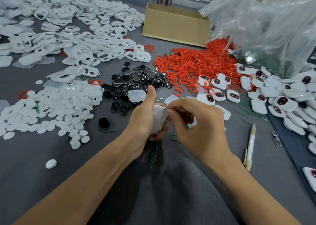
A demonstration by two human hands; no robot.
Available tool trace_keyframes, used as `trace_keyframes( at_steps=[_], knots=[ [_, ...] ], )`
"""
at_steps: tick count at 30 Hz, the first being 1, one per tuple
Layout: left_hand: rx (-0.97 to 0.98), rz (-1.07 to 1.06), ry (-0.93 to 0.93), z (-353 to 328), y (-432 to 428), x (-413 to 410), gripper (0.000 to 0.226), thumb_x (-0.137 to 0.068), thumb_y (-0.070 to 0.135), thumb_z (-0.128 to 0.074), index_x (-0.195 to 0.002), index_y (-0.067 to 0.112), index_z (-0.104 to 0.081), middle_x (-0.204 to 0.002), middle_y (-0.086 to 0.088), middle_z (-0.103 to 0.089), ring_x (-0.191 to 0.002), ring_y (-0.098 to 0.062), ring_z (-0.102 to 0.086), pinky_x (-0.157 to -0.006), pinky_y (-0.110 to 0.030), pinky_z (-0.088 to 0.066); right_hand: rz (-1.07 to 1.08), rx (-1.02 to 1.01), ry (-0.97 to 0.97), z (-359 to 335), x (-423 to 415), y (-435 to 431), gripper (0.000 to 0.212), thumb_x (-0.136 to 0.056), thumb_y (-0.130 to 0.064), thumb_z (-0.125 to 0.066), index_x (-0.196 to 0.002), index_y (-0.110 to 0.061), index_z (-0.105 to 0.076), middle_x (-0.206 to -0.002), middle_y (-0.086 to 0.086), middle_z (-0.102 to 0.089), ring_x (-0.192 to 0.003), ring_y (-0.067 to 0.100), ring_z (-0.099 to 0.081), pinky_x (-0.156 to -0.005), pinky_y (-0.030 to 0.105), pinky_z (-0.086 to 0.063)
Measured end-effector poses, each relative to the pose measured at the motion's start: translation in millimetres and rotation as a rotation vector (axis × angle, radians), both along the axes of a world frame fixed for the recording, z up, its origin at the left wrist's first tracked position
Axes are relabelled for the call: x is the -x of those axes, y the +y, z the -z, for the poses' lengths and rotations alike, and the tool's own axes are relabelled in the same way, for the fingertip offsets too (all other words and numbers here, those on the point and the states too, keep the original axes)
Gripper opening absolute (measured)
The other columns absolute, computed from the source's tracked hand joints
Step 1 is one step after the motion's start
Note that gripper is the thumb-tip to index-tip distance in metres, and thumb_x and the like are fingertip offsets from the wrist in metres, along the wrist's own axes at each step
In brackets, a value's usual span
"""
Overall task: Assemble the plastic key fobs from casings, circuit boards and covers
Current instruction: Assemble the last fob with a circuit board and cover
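My left hand point(142, 120) grips a white key fob casing point(158, 118) upright, thumb raised above it. At the casing's top right edge my right hand point(196, 123) pinches something small and green; what it holds is mostly hidden by the fingers. Black circuit boards point(135, 82) lie in a heap just beyond my hands. White round covers point(56, 108) spread at the left. White casing frames point(82, 41) pile at the far left and back. Finished white fobs point(280, 98) with dark centres lie at the right.
A heap of red rubber rings point(193, 65) sits at centre right. Behind it stand a cardboard box point(176, 26) and a clear plastic bag point(266, 24). A pen point(250, 146) lies at the right, thin green strips point(153, 154) are scattered on the grey cloth.
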State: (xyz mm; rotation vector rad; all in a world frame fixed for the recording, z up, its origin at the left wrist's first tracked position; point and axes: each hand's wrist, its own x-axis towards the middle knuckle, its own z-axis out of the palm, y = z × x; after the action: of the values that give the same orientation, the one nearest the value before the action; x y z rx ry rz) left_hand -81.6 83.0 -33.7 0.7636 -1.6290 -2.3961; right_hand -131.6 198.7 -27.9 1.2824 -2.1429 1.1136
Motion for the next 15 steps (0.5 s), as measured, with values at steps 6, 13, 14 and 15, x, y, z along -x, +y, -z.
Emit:
trace_keyframes(
  at_steps=[6, 13, 14, 15],
  knots=[
    [0.040, 0.045, -0.027, 2, -1, 1, 0.081, -0.092, 0.068, -0.031, -0.034, 0.017, -0.053, -0.040, -0.003, -0.049, -0.029, -0.012, -0.040, -0.035, -0.013, -0.025, 0.020, -0.026, 0.018, -2, -2, -1, 0.010, -0.081, 0.000, -0.067, -0.080, -0.009, -0.069, -0.068, -0.001, -0.065, -0.060, 0.012, -0.053, -0.057, 0.032, -0.046],
    [0.107, 0.114, -0.019, 3, 0, 1, 0.067, -0.101, 0.048, -0.030, -0.049, 0.011, -0.052, -0.043, -0.008, -0.046, -0.027, -0.013, -0.035, -0.034, -0.010, -0.022, 0.101, -0.255, 0.255, -13, -7, -6, 0.021, -0.074, -0.007, -0.043, -0.065, -0.003, -0.062, -0.057, 0.009, -0.055, -0.054, 0.030, -0.050, -0.047, 0.030, -0.039],
    [0.111, 0.116, -0.003, 3, 0, 0, 0.059, -0.101, 0.043, -0.031, -0.056, 0.009, -0.050, -0.041, -0.005, -0.047, -0.026, -0.012, -0.036, -0.033, -0.010, -0.022, 0.086, -0.304, 0.273, -17, -8, -6, 0.021, -0.070, -0.009, -0.040, -0.063, -0.003, -0.059, -0.056, 0.010, -0.053, -0.053, 0.030, -0.049, -0.048, 0.027, -0.033],
    [0.117, 0.112, 0.015, 3, 0, 0, 0.053, -0.101, 0.039, -0.033, -0.060, 0.008, -0.048, -0.039, -0.002, -0.048, -0.026, -0.011, -0.036, -0.032, -0.010, -0.023, 0.060, -0.355, 0.277, -21, -9, -8, 0.019, -0.067, -0.010, -0.039, -0.063, -0.004, -0.057, -0.055, 0.010, -0.053, -0.052, 0.029, -0.048, -0.050, 0.026, -0.028]
  ],
)
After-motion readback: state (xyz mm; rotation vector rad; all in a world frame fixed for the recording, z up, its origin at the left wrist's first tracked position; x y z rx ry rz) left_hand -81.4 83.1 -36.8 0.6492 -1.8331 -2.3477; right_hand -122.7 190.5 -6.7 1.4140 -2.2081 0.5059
